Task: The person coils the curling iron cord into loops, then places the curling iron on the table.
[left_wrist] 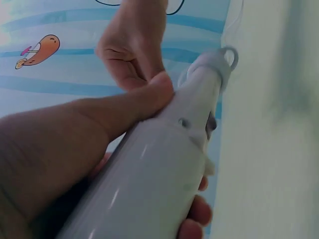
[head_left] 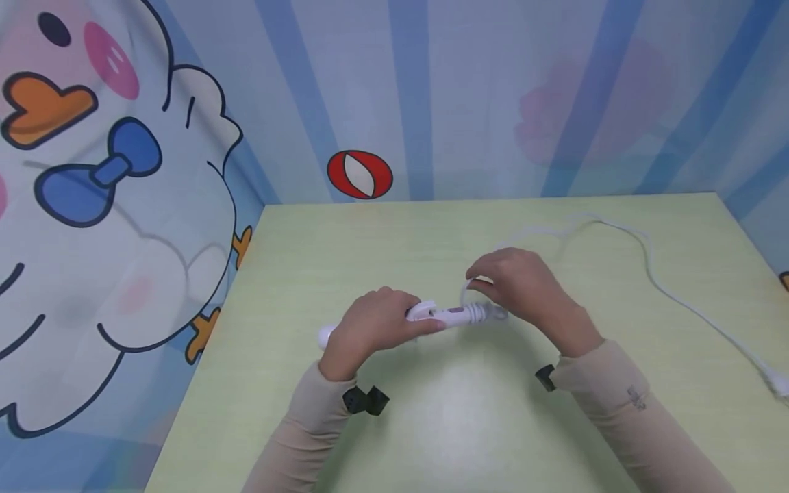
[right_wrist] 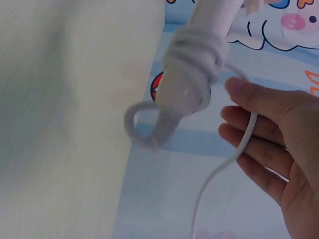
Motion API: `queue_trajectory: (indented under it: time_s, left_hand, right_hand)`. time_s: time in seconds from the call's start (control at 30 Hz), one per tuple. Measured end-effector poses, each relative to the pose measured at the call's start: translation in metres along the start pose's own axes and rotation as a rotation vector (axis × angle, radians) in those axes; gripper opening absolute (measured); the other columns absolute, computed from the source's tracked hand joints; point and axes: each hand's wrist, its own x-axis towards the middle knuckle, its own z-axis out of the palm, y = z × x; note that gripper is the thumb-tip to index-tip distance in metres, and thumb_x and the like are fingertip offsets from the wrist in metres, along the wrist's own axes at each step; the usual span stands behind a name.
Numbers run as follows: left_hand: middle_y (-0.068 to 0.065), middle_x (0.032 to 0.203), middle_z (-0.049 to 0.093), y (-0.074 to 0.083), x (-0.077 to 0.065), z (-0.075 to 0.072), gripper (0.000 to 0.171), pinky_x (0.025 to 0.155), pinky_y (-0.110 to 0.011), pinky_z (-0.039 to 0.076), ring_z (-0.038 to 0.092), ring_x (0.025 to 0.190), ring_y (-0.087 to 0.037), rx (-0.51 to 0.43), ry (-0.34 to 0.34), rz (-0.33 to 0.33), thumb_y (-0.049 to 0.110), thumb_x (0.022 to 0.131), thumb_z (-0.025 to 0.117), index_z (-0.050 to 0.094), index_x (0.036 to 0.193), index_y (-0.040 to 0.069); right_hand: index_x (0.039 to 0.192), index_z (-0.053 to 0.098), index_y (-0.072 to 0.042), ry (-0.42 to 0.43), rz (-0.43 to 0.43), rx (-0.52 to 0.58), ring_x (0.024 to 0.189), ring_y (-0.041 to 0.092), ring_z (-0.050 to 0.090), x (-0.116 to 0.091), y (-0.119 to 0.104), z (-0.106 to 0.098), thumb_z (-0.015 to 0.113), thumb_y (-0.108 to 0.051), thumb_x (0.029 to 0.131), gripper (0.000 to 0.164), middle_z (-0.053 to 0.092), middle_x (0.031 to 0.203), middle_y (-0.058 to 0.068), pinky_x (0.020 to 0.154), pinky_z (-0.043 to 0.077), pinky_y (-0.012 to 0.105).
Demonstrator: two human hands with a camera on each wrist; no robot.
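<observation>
The curling iron (head_left: 455, 316) is above the table (head_left: 246, 411), gripped near its middle by the curled left hand (head_left: 379, 318). The right hand (head_left: 520, 284) pinches the white cord (head_left: 672, 294), wound in turns round the handle (right_wrist: 197, 64).

A booth-like corner: cartoon-printed sheeting (head_left: 474, 89), with a white bird (head_left: 179, 198) and blue stripes (head_left: 411, 103), borders a pale green worktop (head_left: 468, 424); the room beyond cannot be told.

The counter (head_left: 246, 411) was a pale yellowish green, and across its right side lay a bending white cord (head_left: 650, 263) that ended in a white plug (head_left: 778, 383).
</observation>
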Motion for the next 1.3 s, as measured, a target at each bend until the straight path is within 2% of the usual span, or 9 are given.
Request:
queue_trajectory:
  time_s: [0.1,0.27,0.43,0.57,0.77,0.9,1.0,1.13,1.3]
  left_hand:
    - [0.004,0.062,0.053,0.000,0.004,0.005,0.043,0.049,-0.029,0.039,0.050,0.054,-0.012,0.016,0.050,-0.068,0.065,0.079,0.055,0.060,0.084,0.022]
    - [0.003,0.061,0.052,-0.005,0.010,0.011,0.046,0.047,-0.029,0.037,0.048,0.052,-0.013,-0.015,0.158,-0.123,0.065,0.080,0.052,0.057,0.081,0.020]
    - [0.002,0.057,0.050,-0.012,0.013,0.012,0.044,0.043,-0.028,0.034,0.046,0.048,-0.014,-0.064,0.286,-0.138,0.063,0.081,0.053,0.055,0.077,0.019]
    - [0.001,0.057,0.049,-0.014,0.016,0.009,0.043,0.043,-0.027,0.033,0.045,0.047,-0.014,-0.059,0.337,-0.129,0.062,0.081,0.054,0.055,0.078,0.019]
    - [0.000,0.058,0.050,-0.013,0.017,0.000,0.043,0.043,-0.027,0.035,0.047,0.048,-0.014,-0.063,0.351,-0.124,0.061,0.082,0.055,0.057,0.082,0.018]
    - [0.000,0.060,0.053,-0.015,0.017,-0.009,0.042,0.044,-0.028,0.036,0.048,0.050,-0.015,-0.097,0.329,-0.104,0.060,0.082,0.056,0.059,0.086,0.018]
    - [0.001,0.063,0.055,-0.016,0.016,-0.016,0.042,0.046,-0.028,0.037,0.050,0.052,-0.015,-0.117,0.297,-0.088,0.059,0.082,0.056,0.060,0.089,0.018]
    - [0.002,0.065,0.057,-0.017,0.015,-0.021,0.042,0.048,-0.029,0.039,0.051,0.054,-0.015,-0.137,0.266,-0.071,0.058,0.082,0.056,0.062,0.092,0.018]
    - [0.003,0.068,0.058,-0.015,0.018,-0.024,0.043,0.051,-0.029,0.042,0.053,0.057,-0.014,-0.159,0.238,-0.045,0.059,0.082,0.056,0.061,0.092,0.018]
  right_hand:
    - [0.085,0.072,-0.014,0.011,0.034,-0.040,0.064,0.014,0.062,0.000,-0.006,0.001,0.076,-0.018,0.075,0.011,0.069,0.079,-0.002,0.061,0.049,0.034]
    - [0.089,0.072,-0.012,0.018,0.137,-0.043,0.057,0.012,0.058,-0.003,-0.012,0.006,0.071,-0.022,0.081,0.012,0.069,0.077,-0.002,0.053,0.045,0.032]
    - [0.097,0.069,-0.010,-0.005,0.273,0.053,0.057,0.010,0.053,-0.006,-0.019,0.013,0.065,-0.025,0.086,0.018,0.068,0.079,0.000,0.051,0.042,0.030]
    - [0.104,0.067,-0.009,-0.032,0.351,0.143,0.063,0.012,0.058,-0.011,-0.024,0.018,0.060,-0.026,0.090,0.023,0.068,0.082,0.001,0.056,0.045,0.032]
    - [0.108,0.066,-0.008,-0.031,0.367,0.285,0.082,0.018,0.067,-0.015,-0.023,0.027,0.058,-0.023,0.091,0.024,0.070,0.093,0.003,0.067,0.051,0.036]
    - [0.110,0.067,-0.009,-0.007,0.333,0.376,0.074,0.012,0.063,-0.018,-0.015,0.034,0.060,-0.020,0.090,0.025,0.070,0.096,0.002,0.061,0.047,0.029]
    - [0.113,0.066,-0.008,0.022,0.288,0.440,0.077,0.011,0.064,-0.020,-0.009,0.040,0.060,-0.017,0.089,0.026,0.069,0.099,0.002,0.059,0.044,0.025]
    - [0.112,0.066,-0.007,0.052,0.253,0.487,0.091,0.014,0.065,-0.021,-0.003,0.048,0.062,-0.012,0.088,0.025,0.068,0.102,0.004,0.063,0.048,0.024]
    - [0.111,0.067,-0.007,0.061,0.244,0.510,0.096,0.017,0.064,-0.020,0.010,0.056,0.062,-0.010,0.087,0.025,0.068,0.104,0.004,0.072,0.051,0.031]
